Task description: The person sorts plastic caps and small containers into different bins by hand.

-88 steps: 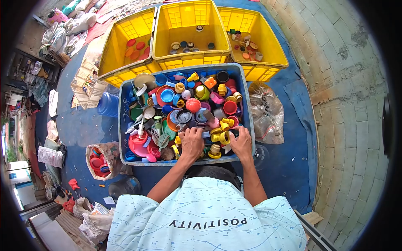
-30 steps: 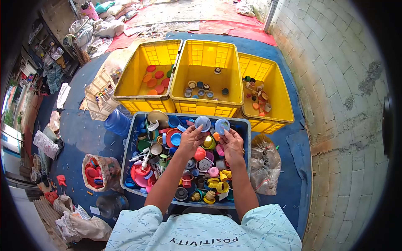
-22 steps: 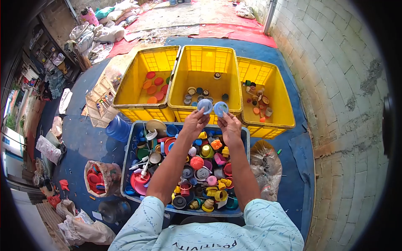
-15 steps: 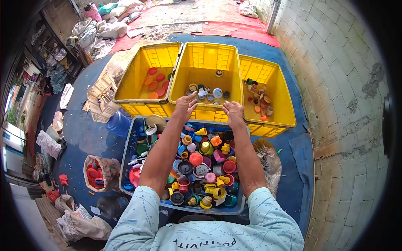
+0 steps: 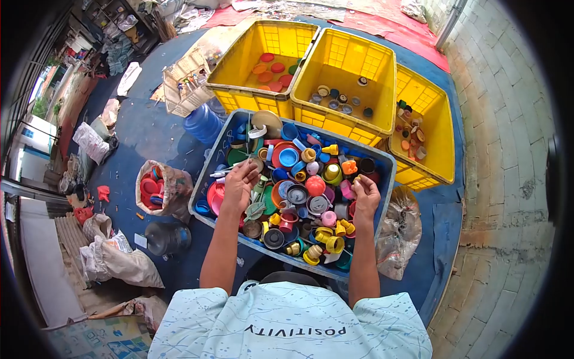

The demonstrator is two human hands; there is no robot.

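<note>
Above the left part of a blue tub (image 5: 202, 197), my left hand (image 5: 241, 182) has its fingers loosely bent and apart, near green and grey plastic caps. My right hand (image 5: 366, 196) hovers over the tub's right side with half-curled fingers, close to a pink cap (image 5: 347, 189) and an orange cap (image 5: 349, 167). Nothing I can make out is held in either hand. Mixed plastic caps and lids fill the tub, among them a red round cap (image 5: 315, 185), a blue lid (image 5: 288, 157) and a yellow ring-shaped cap (image 5: 335, 244).
Beyond the tub stand a left yellow bin (image 5: 251, 96) with red and orange lids, a middle yellow bin (image 5: 341, 122) and a right yellow bin (image 5: 439, 170) with assorted caps. A sack of red lids (image 5: 173, 188) sits left; a block wall (image 5: 502, 179) rises right.
Both hands have drawn back from above the middle yellow bin to over the blue tub, spreading farther apart. The camera view has tilted down and turned.
</note>
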